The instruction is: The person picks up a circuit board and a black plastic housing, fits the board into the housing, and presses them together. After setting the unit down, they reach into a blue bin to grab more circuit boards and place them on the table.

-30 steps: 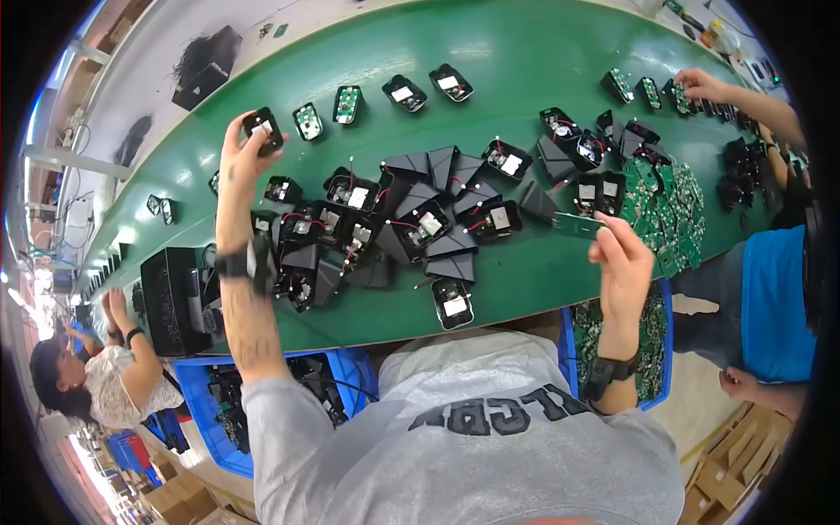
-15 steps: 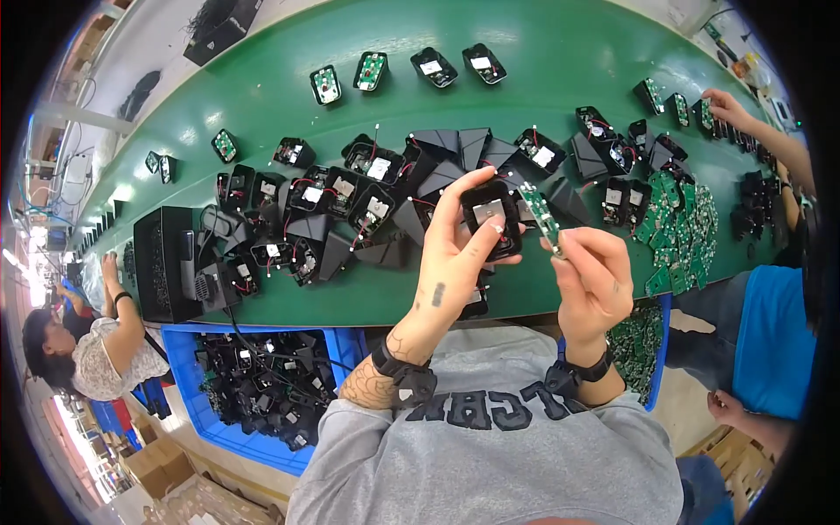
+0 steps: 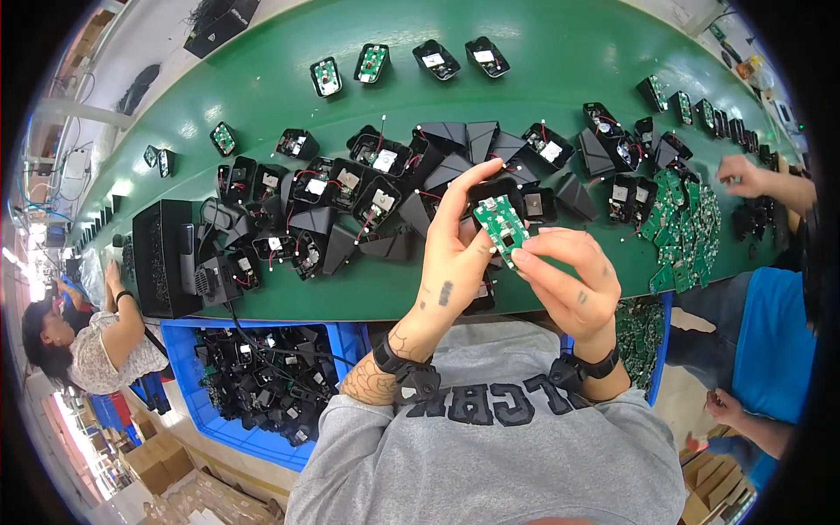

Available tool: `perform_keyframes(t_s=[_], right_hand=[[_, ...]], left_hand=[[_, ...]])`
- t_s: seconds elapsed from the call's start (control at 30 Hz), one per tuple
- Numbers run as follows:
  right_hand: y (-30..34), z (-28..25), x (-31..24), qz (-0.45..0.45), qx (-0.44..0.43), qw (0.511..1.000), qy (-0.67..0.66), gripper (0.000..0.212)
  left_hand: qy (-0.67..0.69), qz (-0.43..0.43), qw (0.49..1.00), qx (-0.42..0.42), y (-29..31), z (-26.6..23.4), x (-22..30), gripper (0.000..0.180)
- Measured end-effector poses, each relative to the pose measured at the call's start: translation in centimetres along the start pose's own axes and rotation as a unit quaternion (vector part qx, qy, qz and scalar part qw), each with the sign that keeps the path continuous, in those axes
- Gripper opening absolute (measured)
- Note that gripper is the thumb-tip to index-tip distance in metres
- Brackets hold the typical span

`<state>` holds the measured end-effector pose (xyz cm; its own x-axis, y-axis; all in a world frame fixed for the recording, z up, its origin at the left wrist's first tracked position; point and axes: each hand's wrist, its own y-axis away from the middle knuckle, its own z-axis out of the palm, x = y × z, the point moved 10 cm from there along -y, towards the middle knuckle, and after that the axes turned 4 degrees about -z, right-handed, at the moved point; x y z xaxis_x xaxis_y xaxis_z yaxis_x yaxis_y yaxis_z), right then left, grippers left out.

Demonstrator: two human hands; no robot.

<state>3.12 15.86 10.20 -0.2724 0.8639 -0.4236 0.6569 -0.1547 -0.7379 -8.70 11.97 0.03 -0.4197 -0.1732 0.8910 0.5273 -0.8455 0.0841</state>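
My left hand (image 3: 455, 249) is wrapped round a black plastic housing (image 3: 502, 186), thumb and fingers on its sides. Most of that housing is covered from view. In front of it is a green circuit board (image 3: 500, 226) with small white parts, tilted, its lower end pinched by my right hand (image 3: 573, 273). Whether the board touches the housing I cannot tell. Just beyond my hands, black housings (image 3: 378, 203) with white blocks and red wires lie in a jumbled heap.
Green circuit boards (image 3: 687, 227) are piled to the right on the green table (image 3: 289, 96). Housings fitted with boards (image 3: 372, 63) stand farther back. A black box (image 3: 162, 262) is at left, a blue bin (image 3: 188, 385) below it. A co-worker's hand (image 3: 744, 177) reaches in at right.
My right hand has brought the circuit board left and turned its face up, over the housing in my left hand. The co-worker's hand at right has left the row of housings and come nearer.
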Motion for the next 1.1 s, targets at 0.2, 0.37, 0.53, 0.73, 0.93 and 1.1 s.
perform_keyframes(t_s=[0.2,0.37,0.53,0.73,0.93,1.1], right_hand=[[0.3,-1.4,0.6,0.048,0.05,0.998,0.001,0.032],[-0.3,-0.8,0.0,0.021,0.026,0.999,-0.003,0.032],[-0.5,-0.1,0.0,0.016,0.008,1.0,0.006,0.034],[0.8,0.5,0.4,0.015,-0.009,1.0,0.013,0.033],[1.3,0.8,0.9,0.002,0.015,0.998,0.054,0.033],[1.0,0.8,0.4,-0.001,-0.041,0.993,0.11,0.03]], left_hand=[[-0.07,0.043,0.996,0.02,0.1,0.2,1.4,0.052],[-0.012,-0.019,1.0,0.007,-0.1,0.3,0.0,0.051],[-0.005,0.007,1.0,-0.002,-0.1,0.4,0.3,0.057],[-0.035,0.008,0.999,0.018,-0.1,-0.4,0.1,0.053],[0.094,-0.057,0.991,-0.075,0.8,2.4,0.1,0.07],[0.024,0.019,0.995,-0.099,1.0,2.5,1.0,0.078]])
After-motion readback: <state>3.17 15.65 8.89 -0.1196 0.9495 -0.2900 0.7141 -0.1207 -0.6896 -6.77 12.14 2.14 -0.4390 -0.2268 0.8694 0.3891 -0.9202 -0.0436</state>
